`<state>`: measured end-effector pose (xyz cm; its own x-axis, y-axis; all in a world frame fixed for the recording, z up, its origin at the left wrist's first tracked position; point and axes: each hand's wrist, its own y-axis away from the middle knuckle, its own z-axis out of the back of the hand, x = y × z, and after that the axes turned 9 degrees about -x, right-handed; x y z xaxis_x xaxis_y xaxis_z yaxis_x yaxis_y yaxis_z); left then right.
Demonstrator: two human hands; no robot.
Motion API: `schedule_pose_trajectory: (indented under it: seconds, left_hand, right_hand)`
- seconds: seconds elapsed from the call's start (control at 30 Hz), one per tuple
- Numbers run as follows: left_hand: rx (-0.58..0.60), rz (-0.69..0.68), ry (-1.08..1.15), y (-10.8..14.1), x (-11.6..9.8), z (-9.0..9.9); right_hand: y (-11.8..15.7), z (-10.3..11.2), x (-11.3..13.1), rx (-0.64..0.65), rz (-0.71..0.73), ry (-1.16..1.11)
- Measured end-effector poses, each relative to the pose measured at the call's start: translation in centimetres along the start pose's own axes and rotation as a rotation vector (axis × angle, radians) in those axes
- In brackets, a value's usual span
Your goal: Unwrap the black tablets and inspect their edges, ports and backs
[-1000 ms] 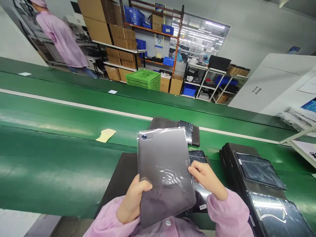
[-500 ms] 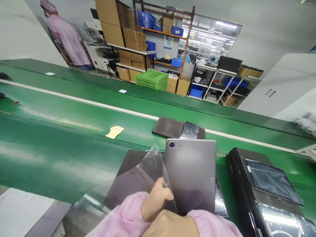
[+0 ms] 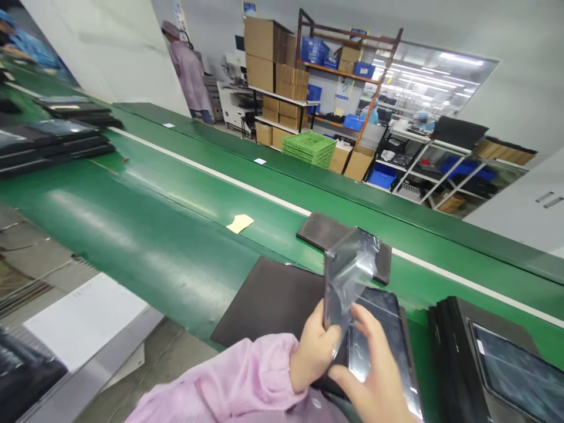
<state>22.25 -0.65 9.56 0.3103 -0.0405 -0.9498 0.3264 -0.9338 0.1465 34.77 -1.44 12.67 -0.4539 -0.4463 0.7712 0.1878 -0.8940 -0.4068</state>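
The left hand (image 3: 314, 354) is gripping a crumpled clear plastic sleeve (image 3: 348, 276) in closed fingers, holding it upright above a glossy tablet (image 3: 374, 329) that is lying on a dark mat (image 3: 264, 299). The right hand (image 3: 374, 382) is reaching over the tablet with its fingers spread open. The mat is resting on a green conveyor surface (image 3: 145, 247), with a stack of dark tablets (image 3: 467, 364) sitting just to the right and a dark case (image 3: 339, 232) lying beyond.
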Motion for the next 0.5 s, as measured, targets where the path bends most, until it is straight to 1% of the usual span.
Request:
schedule_pose_trajectory:
  seconds: [0.03, 0.07, 0.13, 0.2, 0.23, 0.27, 0.3, 0.33, 0.37, 0.4, 0.43, 0.47, 0.5]
  left_hand:
    - [0.066, -0.075, -0.021, 0.5, 0.0, -0.2]
    - [0.141, -0.16, -0.052, 1.0, 0.0, -0.3]
    - [0.313, -0.346, -0.148, 1.4, -0.2, 0.0]
    - [0.487, -0.515, -0.236, 1.0, -0.7, 0.7]
    - [0.505, -0.565, -0.264, 0.5, -1.1, 1.2]
    - [0.456, -0.573, -0.285, -0.3, -1.6, 1.7]
    - [0.356, -0.534, -0.304, -1.2, -2.3, 2.3]
    - [0.255, -0.446, -0.321, -2.2, -3.0, 2.8]
    - [0.19, -0.326, -0.328, -3.0, -3.6, 3.4]
    - [0.182, -0.194, -0.319, -3.8, -4.2, 3.9]
    - [0.214, -0.074, -0.295, -4.3, -4.6, 4.5]
    - [0.25, 0.017, -0.261, -4.6, -4.8, 5.1]
    - [0.251, 0.074, -0.229, -4.8, -4.8, 5.8]
  right_hand:
    - [0.1, -0.9, -0.1, 0.03, -0.038, 0.025]
    - [0.1, -1.7, -0.3, 0.008, -0.095, 0.02]
    - [-0.2, -2.2, -0.6, -0.116, -0.252, -0.047]
    - [-0.8, -1.5, -1.1, -0.271, -0.398, -0.128]
    - [-1.1, -1.0, -1.4, -0.334, -0.45, -0.166]
    - [-1.2, -0.5, -1.6, -0.386, -0.482, -0.198]
    - [-1.3, -0.1, -1.9, -0.424, -0.495, -0.226]
    - [-1.3, 0.2, -2.2, -0.437, -0.493, -0.249]
    - [-1.2, 0.3, -2.4, -0.422, -0.484, -0.266]
    - [-1.0, 0.4, -2.7, -0.385, -0.474, -0.277]
    - [-0.9, 0.5, -3.0, -0.339, -0.463, -0.281]
    - [-0.9, 0.7, -3.4, -0.283, -0.458, -0.282]
    - [-1.0, 1.0, -4.0, -0.212, -0.46, -0.274]
